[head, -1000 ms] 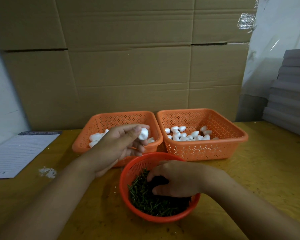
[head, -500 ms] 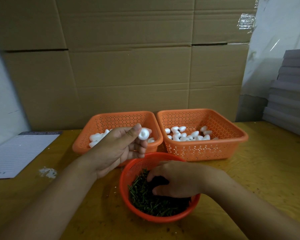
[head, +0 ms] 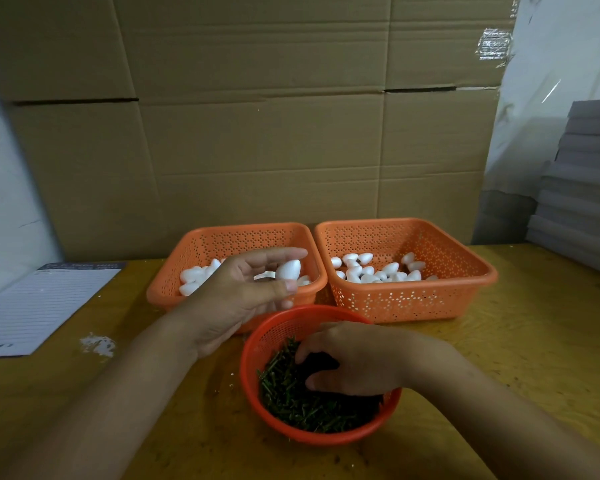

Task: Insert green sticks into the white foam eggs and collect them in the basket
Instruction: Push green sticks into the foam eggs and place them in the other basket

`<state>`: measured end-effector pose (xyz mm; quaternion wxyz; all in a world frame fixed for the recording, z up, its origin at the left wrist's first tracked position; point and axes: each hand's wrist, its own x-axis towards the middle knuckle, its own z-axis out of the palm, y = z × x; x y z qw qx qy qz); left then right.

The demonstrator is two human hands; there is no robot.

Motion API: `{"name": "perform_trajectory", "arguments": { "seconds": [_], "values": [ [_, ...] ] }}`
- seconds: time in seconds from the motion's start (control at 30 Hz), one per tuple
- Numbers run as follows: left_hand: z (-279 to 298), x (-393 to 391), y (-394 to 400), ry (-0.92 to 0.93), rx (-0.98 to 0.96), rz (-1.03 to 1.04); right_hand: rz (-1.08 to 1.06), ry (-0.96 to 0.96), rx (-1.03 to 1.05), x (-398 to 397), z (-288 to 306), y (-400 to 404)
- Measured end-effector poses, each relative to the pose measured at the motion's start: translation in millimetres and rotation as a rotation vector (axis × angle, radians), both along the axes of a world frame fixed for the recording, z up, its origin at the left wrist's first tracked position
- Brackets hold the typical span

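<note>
Egg [head: 288, 269] in left hand [head: 236, 299], above sticks [head: 291, 403].

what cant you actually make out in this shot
- Head view: whether the right hand pinches a green stick; its fingertips are curled under the hand in the round red basket.
- Writing on the lined notepad: too small and blurred.
- Eggs in the left orange basket behind the left hand, which holds one foam egg.

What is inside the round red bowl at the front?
The round red bowl holds a heap of green sticks. The right hand reaches in and covers part of it; whether it grips a stick is hidden.
</note>
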<state>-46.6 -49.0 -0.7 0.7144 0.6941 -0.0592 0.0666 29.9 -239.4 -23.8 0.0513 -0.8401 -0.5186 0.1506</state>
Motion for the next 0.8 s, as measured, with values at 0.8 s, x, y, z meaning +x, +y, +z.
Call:
{"name": "perform_trajectory", "arguments": {
  "seconds": [0.8],
  "values": [
    [1.8, 2.8, 0.9, 0.030, -0.228, -0.031, -0.027, -0.084, 0.206, -2.8, 0.1, 2.1]
  ]
}}
